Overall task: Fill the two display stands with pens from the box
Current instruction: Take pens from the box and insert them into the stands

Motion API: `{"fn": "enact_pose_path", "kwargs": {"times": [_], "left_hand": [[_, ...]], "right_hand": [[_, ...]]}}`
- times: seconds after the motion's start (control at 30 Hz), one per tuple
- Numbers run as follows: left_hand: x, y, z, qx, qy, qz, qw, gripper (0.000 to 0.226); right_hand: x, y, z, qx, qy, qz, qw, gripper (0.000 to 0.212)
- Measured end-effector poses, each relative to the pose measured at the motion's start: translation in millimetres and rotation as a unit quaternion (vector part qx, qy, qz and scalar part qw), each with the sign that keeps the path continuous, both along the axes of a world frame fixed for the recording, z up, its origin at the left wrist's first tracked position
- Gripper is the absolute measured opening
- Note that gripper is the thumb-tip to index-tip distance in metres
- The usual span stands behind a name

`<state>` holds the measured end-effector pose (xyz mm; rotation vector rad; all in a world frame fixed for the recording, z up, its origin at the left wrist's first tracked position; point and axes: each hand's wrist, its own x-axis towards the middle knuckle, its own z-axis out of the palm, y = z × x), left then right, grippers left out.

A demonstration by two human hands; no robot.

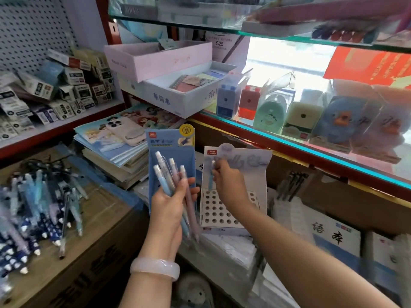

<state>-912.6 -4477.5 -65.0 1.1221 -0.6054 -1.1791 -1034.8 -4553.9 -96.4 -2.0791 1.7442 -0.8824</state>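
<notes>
**Pens for two display stands: handling notes and setting**

Item: a bunch of pens (175,185), four or so, pastel blue and dusty pink, gripped in the left hand (170,202) around the lower barrels with the capped ends fanned upward. A single blue pen (210,177) is pinched near its top by the right hand (229,183), hanging upright over the white stand (231,196), tip close to the back rows of holes.

Handling: the pens look light, stiff and smooth-barrelled, so likely to slip within a loose bunch (a firmer squeeze at mid-barrel should steady them). For placing, a fingertip pinch high on the barrel seems best, leaving the tip free to find a hole. The holes sit close together, so each pen probably wants a straight, vertical drop.

Stands: the white stand has a grid of round holes, all visible ones apparently empty, with a pale printed backing card. The blue stand (171,152) is just beside it to the left, partly hidden behind the left hand; whether it holds any pens of its own cannot be told.

Supply: a loose heap of pens (37,207), blue and patterned, lies well to the left on a cardboard box (93,236).

Setting: a crowded stationery shop corner. The stands rest on stacked goods below a red-edged glass shelf (289,138) carrying boxed pencil sharpeners (249,101). Notebooks (124,138) with a phone (126,130) on top sit behind.
</notes>
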Motion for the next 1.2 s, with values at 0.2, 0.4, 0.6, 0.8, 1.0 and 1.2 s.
{"fn": "enact_pose_path", "kwargs": {"times": [0.2,0.4,0.6,0.8,1.0,1.2], "left_hand": [[6.4,-2.0,-3.0,-0.023,-0.003,-0.013,1.000,0.012],[7.7,-1.2,-2.8,-0.025,-0.001,-0.007,1.000,0.012],[7.0,3.2,1.9,-0.018,-0.010,-0.036,0.999,0.014],[3.6,3.8,5.6,-0.027,-0.030,-0.053,0.998,0.012],[-6.1,4.3,4.0,-0.014,-0.104,-0.057,0.993,0.025],[-11.0,8.4,3.8,0.007,-0.047,-0.085,0.995,0.013]], "right_hand": [[5.9,-8.9,1.3,0.005,0.008,0.011,1.000,0.020],[6.3,-8.1,-22.1,0.052,0.012,-0.020,0.998,0.014],[6.5,-12.6,-20.2,0.084,-0.023,-0.047,0.995,0.013],[4.5,20.6,35.9,0.099,-0.250,0.028,0.963,0.012],[5.9,44.8,61.4,0.276,-0.275,0.169,0.905,0.012],[-22.1,40.4,63.9,0.232,-0.289,0.118,0.921,0.011]]}}
